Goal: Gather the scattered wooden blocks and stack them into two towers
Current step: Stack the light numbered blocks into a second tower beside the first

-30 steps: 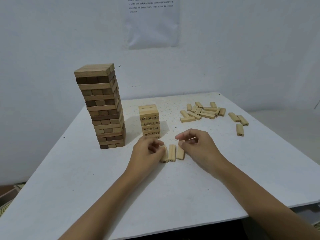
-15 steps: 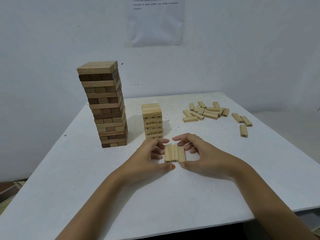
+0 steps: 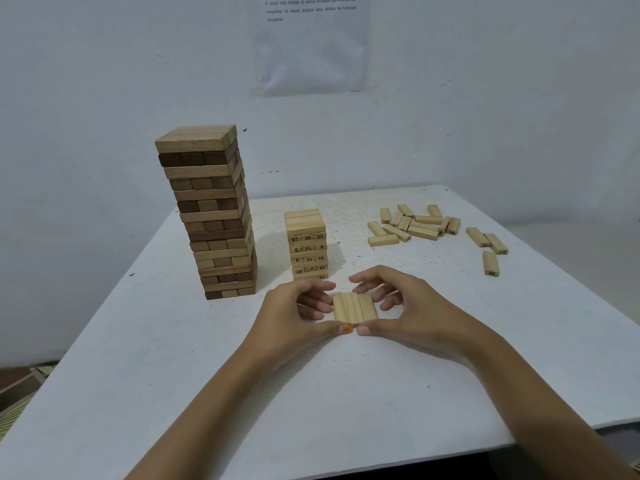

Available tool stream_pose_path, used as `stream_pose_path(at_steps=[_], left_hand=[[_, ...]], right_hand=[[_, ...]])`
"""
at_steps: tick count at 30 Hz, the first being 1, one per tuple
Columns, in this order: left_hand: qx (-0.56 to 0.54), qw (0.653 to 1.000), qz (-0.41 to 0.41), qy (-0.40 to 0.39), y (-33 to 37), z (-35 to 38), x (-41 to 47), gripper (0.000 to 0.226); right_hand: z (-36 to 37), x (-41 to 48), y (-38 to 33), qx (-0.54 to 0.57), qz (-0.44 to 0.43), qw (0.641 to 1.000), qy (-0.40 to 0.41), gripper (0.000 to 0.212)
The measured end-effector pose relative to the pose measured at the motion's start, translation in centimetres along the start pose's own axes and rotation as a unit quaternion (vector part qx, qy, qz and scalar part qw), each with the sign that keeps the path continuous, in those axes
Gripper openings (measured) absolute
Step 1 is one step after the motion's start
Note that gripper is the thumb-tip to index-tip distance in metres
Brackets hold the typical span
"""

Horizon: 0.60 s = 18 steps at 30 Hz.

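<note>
Wooden three-block row (image 3: 355,307), mid-desk, is gripped between the left hand (image 3: 298,313) and right hand (image 3: 408,310), fingers curled round it, perhaps just off the desk (image 3: 173,375). The left hand hides the base of the short tower (image 3: 306,245).

Closes the gaps between the three blocks (image 3: 355,308), spread out and crooked a second ago. Packs them side by side into one neat, flat row. Brings the left hand (image 3: 294,315) and the right hand (image 3: 412,315) in closer, one on each side of the row. Slides both thumbs (image 3: 332,330) along to the near ends, tips almost touching. Reaches the fingers (image 3: 374,276) over toward the far ends.
</note>
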<state>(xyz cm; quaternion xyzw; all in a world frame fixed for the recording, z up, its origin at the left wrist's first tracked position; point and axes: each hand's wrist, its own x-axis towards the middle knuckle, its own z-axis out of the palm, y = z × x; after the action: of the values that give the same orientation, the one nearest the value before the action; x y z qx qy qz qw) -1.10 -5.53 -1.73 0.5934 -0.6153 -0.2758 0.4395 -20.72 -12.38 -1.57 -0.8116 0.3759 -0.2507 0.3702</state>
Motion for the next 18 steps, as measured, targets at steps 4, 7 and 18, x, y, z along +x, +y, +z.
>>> stream_pose_path(at_steps=[4, 7, 18], left_hand=[[0.036, 0.999, 0.008, 0.029, 0.1, 0.2, -0.1, 0.050], [0.053, 0.998, 0.011, 0.044, 0.2, 0.2, -0.2, 0.050], [0.016, 0.998, 0.006, 0.065, 0.5, 1.2, -0.8, 0.057]], right_hand=[[0.0, 0.0, 0.0, 0.002, 0.003, 1.000, 0.013, 0.059], [0.1, 0.1, 0.1, 0.006, -0.003, 1.000, 0.018, 0.063], [0.1, 0.3, 0.4, -0.016, -0.020, 0.998, 0.052, 0.054]])
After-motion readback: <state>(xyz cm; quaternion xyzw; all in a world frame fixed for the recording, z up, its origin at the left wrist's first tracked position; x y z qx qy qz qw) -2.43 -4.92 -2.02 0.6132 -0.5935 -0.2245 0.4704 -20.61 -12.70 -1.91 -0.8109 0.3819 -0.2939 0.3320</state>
